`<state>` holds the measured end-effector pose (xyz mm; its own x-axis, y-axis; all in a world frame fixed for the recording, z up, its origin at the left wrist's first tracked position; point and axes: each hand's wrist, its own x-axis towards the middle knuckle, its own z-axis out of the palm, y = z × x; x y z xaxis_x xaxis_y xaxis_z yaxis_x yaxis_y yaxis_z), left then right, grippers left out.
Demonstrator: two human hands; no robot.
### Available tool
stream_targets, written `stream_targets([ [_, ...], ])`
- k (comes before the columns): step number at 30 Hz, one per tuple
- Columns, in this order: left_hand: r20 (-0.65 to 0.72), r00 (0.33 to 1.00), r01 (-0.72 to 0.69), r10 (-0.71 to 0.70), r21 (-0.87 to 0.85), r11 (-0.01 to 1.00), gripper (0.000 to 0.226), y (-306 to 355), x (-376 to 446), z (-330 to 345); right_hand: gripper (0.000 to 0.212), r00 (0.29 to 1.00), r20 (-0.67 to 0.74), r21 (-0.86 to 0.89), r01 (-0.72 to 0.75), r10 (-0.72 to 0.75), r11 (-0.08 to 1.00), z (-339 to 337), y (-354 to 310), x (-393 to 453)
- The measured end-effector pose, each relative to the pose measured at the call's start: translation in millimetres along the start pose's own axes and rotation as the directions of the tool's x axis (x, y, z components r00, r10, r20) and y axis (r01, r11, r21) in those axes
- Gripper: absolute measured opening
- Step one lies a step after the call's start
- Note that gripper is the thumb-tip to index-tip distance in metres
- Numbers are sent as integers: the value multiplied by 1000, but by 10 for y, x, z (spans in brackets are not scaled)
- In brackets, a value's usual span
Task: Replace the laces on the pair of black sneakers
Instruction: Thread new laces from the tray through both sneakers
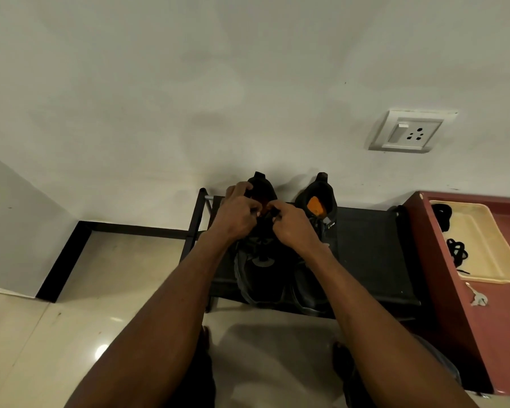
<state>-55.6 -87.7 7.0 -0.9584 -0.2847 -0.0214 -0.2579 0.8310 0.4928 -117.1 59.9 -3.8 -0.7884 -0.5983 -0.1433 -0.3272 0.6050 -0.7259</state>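
2 black sneakers sit side by side on a low black rack [374, 254] against a plain pale wall [189, 98], heels to the wall. Left hand [237, 214] and right hand [292, 228] curl over the left sneaker [261, 278], each pinching something small and dark at its tongue; lace not resolvable. Right sneaker [317, 207] untouched. Glossy beige tile floor [71, 334], socket plate [408, 132], red-brown cabinet [483, 334] holding a cream tray [495, 260] with black laces [457, 253]
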Motion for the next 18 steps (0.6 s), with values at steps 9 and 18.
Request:
stream_targets([
  [9,158,975,187,-158,-195,963,18,-4,61,77,39,1000,-10,67,-16,16,998,0,15,-40],
  [18,188,967,204,-170,-181,962,21,-9,65,209,20,984,-49,179,-160,171,971,17,37,-52],
])
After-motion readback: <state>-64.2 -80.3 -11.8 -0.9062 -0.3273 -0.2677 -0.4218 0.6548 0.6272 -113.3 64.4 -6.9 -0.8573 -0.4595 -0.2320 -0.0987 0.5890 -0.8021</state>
